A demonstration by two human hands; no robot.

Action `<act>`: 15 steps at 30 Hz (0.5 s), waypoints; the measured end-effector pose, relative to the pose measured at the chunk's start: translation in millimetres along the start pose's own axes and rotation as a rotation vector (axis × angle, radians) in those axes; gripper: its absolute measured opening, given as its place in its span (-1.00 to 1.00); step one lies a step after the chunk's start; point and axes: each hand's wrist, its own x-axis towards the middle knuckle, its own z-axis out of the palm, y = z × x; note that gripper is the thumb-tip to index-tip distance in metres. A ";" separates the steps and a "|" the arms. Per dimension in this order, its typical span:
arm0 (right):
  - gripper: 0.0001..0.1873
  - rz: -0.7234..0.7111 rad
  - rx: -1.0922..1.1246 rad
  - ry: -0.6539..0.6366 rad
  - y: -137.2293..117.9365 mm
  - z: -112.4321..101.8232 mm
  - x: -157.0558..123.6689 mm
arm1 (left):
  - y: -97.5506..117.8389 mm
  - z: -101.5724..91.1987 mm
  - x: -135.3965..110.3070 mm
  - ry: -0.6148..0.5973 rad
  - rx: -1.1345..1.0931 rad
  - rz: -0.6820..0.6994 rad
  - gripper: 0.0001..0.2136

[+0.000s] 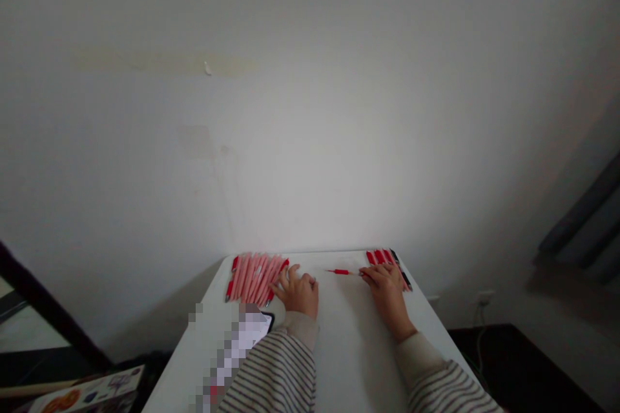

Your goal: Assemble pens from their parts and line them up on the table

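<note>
My right hand (386, 284) pinches the right end of a thin pen refill (341, 271), which has a red middle and a narrow tip pointing left. It lies roughly level above the white table (339, 348). Under and beside that hand is a small row of red-and-clear pens (378, 257), partly hidden by the fingers. My left hand (299, 293) is at the right edge of a larger pile of pink and red pens (254, 276). Its thumb and forefinger come together, the other fingers spread toward the pile. Whatever may be between them is too small to make out.
A phone (266, 321), partly blurred out, lies on the table left of my left forearm. The table's far edge meets a pale wall (310, 142). At lower left is a printed box or book (92, 393). A cable (480, 342) hangs from a wall socket at right.
</note>
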 end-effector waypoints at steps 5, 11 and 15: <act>-0.77 0.009 0.002 -0.007 1.1 1.0 0.3 | 1.8 -1.7 1.5 -0.013 0.027 -0.007 -0.92; -0.75 0.012 0.018 -0.007 4.1 3.8 -0.8 | 1.4 -1.4 2.3 -0.049 0.061 -0.024 -0.91; -0.74 0.013 0.014 -0.009 3.8 4.1 -0.9 | 0.0 0.5 2.1 -0.034 0.058 -0.020 -0.91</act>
